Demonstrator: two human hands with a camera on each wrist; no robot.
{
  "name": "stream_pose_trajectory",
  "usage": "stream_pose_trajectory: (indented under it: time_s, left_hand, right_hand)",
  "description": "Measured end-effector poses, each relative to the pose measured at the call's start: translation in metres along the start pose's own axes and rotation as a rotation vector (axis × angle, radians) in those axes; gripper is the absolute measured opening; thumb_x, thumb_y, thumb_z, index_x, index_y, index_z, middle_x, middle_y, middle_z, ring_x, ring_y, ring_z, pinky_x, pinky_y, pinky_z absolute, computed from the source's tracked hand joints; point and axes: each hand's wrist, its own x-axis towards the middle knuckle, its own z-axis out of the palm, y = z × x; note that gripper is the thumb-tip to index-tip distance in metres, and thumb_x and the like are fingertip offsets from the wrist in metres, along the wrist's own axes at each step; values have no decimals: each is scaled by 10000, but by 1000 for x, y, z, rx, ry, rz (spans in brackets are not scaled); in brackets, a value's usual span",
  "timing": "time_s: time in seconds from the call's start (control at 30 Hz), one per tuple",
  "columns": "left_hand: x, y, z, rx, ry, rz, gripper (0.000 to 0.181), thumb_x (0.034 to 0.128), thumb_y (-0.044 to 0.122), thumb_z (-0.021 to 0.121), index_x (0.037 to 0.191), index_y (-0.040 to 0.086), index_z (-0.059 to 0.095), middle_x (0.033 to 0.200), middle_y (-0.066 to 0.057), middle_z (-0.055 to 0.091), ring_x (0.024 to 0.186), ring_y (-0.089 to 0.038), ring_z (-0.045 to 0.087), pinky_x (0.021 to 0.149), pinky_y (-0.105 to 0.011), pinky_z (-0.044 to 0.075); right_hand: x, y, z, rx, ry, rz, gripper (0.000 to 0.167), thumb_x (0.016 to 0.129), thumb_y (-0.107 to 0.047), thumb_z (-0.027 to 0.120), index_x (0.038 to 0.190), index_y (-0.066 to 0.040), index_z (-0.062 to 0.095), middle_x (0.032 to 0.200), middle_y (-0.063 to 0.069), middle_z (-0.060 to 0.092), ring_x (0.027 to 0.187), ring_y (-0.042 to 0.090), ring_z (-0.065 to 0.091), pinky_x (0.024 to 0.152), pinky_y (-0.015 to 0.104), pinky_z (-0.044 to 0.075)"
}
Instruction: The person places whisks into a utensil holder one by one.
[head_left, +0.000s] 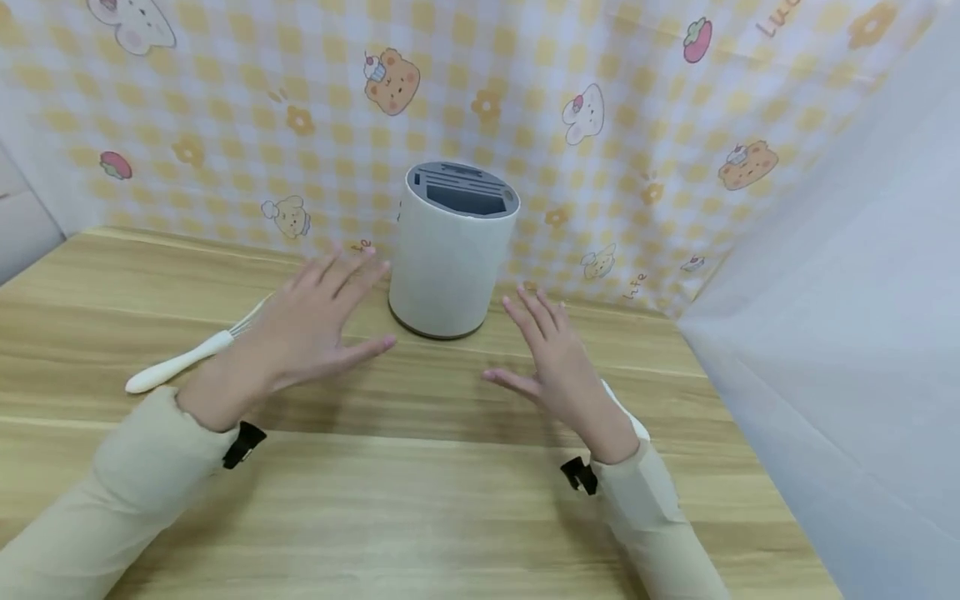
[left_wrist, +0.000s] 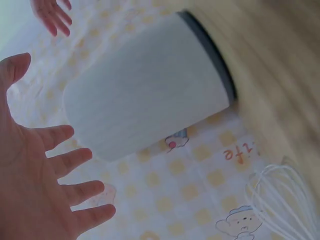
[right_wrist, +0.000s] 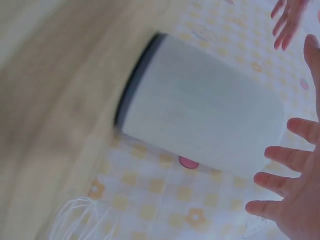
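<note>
A white, oval knife block (head_left: 450, 258) with a grey slotted top stands upright at the back of the table. My left hand (head_left: 300, 321) hovers to its left, fingers spread and touching nothing. On the other side, my right hand (head_left: 561, 367) is held in the air with its thumb and fingers apart. Beneath the left hand lies a whisk (head_left: 176, 364) with a white handle, its wires partly hidden by that hand. A second white handle (head_left: 630, 414) shows behind the right wrist; wire whisk loops (right_wrist: 80, 220) appear in the right wrist view.
A yellow-checked curtain (head_left: 480, 100) with cartoon animals hangs right behind the block. White cloth (head_left: 825, 333) borders the wooden table (head_left: 405, 517) on the right. Each sleeve cuff carries a black clip (head_left: 243, 444).
</note>
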Motion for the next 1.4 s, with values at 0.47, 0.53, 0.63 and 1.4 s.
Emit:
stream_pose_trajectory:
  time_s: [0.47, 0.53, 0.63, 1.4]
  left_hand:
    - [39, -11, -25, -321, 140, -124, 924, 786, 535, 661, 1498, 220, 164, 1546, -70, 198, 1399, -339, 215, 1090, -599, 222]
    - [45, -14, -24, -389, 185, -144, 903, 786, 485, 688, 1493, 220, 191, 1531, -86, 235, 1389, -323, 243, 1095, -580, 232]
    - [55, -17, -19, -496, 253, -180, 853, 795, 410, 707, 1482, 228, 235, 1498, -101, 294, 1343, -315, 309, 1076, -564, 276]
    - [104, -18, 22, -924, 347, -419, 670, 832, 436, 654, 1402, 185, 407, 1401, -82, 420, 1221, -303, 455, 1014, -417, 417]
  right_hand:
    - [43, 13, -13, 208, 225, 150, 774, 731, -230, 790, 1369, -18, 407, 1420, 158, 400, 1310, 325, 360, 1100, 466, 283]
    - [51, 14, -13, 248, 254, 187, 751, 753, -232, 776, 1371, -19, 406, 1418, 148, 409, 1331, 296, 350, 1121, 433, 263]
    - [63, 14, -14, 317, 282, 295, 718, 795, -282, 737, 1385, -53, 398, 1426, 115, 413, 1346, 236, 341, 1133, 367, 255]
    - [99, 31, 38, 877, 431, 802, 551, 863, -402, 633, 1365, -270, 450, 1354, 17, 453, 1165, 187, 482, 947, 356, 459]
